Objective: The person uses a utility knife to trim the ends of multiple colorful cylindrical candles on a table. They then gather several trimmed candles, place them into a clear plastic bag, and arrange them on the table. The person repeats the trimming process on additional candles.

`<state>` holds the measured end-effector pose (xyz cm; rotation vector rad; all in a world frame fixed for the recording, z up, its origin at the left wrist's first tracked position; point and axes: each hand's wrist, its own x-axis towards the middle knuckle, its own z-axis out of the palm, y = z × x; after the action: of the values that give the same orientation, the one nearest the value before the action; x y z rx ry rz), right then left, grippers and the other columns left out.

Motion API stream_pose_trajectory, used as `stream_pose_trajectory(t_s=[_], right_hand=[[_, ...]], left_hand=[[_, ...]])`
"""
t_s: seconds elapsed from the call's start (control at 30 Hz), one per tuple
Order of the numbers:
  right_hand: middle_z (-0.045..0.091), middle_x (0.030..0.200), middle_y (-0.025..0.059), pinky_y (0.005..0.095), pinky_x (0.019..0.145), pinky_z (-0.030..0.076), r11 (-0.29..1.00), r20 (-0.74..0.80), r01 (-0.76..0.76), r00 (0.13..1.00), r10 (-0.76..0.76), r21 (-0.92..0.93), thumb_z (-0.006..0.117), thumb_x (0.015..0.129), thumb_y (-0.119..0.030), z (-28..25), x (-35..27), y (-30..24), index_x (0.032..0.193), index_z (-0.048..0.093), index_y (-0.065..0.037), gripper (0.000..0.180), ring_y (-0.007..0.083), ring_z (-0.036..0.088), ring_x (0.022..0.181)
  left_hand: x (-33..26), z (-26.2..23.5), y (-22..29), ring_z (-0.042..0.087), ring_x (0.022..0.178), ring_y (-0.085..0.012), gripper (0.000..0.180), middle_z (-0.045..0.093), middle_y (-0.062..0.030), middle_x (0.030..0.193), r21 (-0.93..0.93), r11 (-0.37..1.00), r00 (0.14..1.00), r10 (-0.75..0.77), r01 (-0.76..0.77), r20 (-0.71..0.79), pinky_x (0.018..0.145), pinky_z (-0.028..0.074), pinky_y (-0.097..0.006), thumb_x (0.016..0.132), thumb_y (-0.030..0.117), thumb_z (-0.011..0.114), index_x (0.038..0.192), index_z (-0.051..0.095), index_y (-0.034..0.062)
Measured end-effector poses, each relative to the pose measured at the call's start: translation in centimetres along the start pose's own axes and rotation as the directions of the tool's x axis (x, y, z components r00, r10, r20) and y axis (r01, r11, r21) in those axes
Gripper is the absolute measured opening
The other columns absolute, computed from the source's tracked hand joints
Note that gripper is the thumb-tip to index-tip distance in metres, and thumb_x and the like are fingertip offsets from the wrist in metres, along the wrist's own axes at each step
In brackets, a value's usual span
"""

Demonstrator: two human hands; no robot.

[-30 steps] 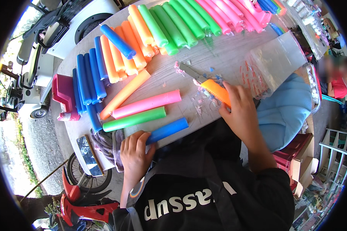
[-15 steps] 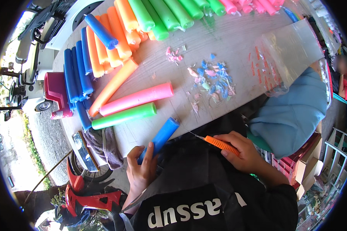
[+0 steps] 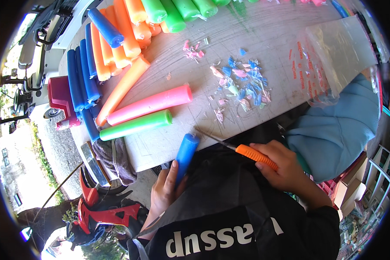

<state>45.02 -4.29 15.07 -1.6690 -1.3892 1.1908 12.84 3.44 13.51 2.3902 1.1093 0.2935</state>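
Observation:
My left hand [image 3: 164,187] is wrapped round the lower part of a blue candle [image 3: 187,155], which tilts with its upper end at the table's near edge. In my right hand [image 3: 281,167] is a knife [image 3: 256,157] with a ridged orange handle. Its thin dark blade points left, and the tip is close to the candle's upper end; whether they touch I cannot tell. On the table just beyond lie a green candle [image 3: 136,125], a pink candle [image 3: 149,104] and an orange candle [image 3: 123,89]. Pink, blue and white wax shavings [image 3: 242,82] are scattered to the right.
Rows of blue [image 3: 77,80], orange [image 3: 126,32] and green candles [image 3: 174,16] line the table's far left side. A clear plastic bag [image 3: 340,56] and light blue cloth [image 3: 333,130] are at right. A grey rag [image 3: 115,158] hangs over the left edge, above a red motorcycle [image 3: 106,216].
The blue candle has turned more upright and shifted slightly right in my left hand. The knife's blade has come nearer to the candle's upper end. The whole view has shifted a little.

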Motion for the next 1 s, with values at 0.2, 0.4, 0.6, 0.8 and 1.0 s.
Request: stream_pose_trajectory(t_s=[0.2,0.4,0.6,0.8,1.0], right_hand=[[0.061,0.091,0.0129,0.0328,0.07,0.05,0.999,0.057,0.04,0.997,-0.042,0.034,0.068,0.086,-0.013,-0.6,-0.1,0.0,0.124,0.062,-0.001,0.04,0.0259,0.061,0.076],[0.062,0.087,0.0128,0.0315,0.067,0.05,0.997,0.034,0.081,0.996,-0.081,-0.005,0.069,0.085,-0.013,-0.6,0.2,0.0,0.124,0.063,-0.001,0.041,0.0245,0.061,0.072],[0.062,0.086,0.0126,0.0311,0.064,0.051,0.997,0.061,0.075,0.995,-0.075,-0.007,0.069,0.085,-0.013,-0.5,0.2,-0.2,0.125,0.063,-0.002,0.042,0.0241,0.062,0.069],[0.064,0.085,0.0127,0.0319,0.063,0.051,0.996,0.09,0.078,0.993,-0.074,-0.039,0.069,0.085,-0.013,-0.5,0.4,-0.7,0.125,0.063,-0.003,0.042,0.0242,0.062,0.068],[0.064,0.083,0.0124,0.0327,0.061,0.051,0.999,0.148,0.025,0.989,-0.018,-0.04,0.068,0.087,-0.014,-0.6,1.0,-0.7,0.125,0.063,-0.003,0.04,0.0246,0.061,0.066]], left_hand=[[-0.2,-0.1,-0.5,0.058,0.058,-0.0313,0.083,0.052,-0.0124,0.077,0.019,1.0,0.998,0.005,-0.007,0.059,0.049,0.049,-0.041,0.079,0.009,0.077,0.15,0.033,0.0082],[-0.2,-0.1,-0.6,0.058,0.056,-0.0298,0.083,0.051,-0.0109,0.077,0.045,0.999,0.998,0.002,-0.005,0.07,0.049,0.049,-0.041,0.079,0.011,0.078,0.15,0.035,0.0107],[-0.2,0.0,-0.5,0.058,0.055,-0.0295,0.083,0.052,-0.0105,0.077,0.032,0.999,0.998,-0.003,0.001,0.061,0.048,0.049,-0.041,0.078,0.01,0.079,0.15,0.036,0.0122],[-0.5,-0.1,-0.8,0.057,0.054,-0.0285,0.081,0.051,-0.01,0.075,0.032,0.999,0.996,-0.003,0.0,0.086,0.047,0.048,-0.04,0.08,0.01,0.077,0.15,0.037,0.013],[-0.4,-0.5,-1.2,0.057,0.053,-0.0286,0.079,0.05,-0.0103,0.074,-0.013,1.0,0.991,0.0,0.002,0.137,0.047,0.047,-0.039,0.082,0.008,0.073,0.151,0.035,0.0162]])
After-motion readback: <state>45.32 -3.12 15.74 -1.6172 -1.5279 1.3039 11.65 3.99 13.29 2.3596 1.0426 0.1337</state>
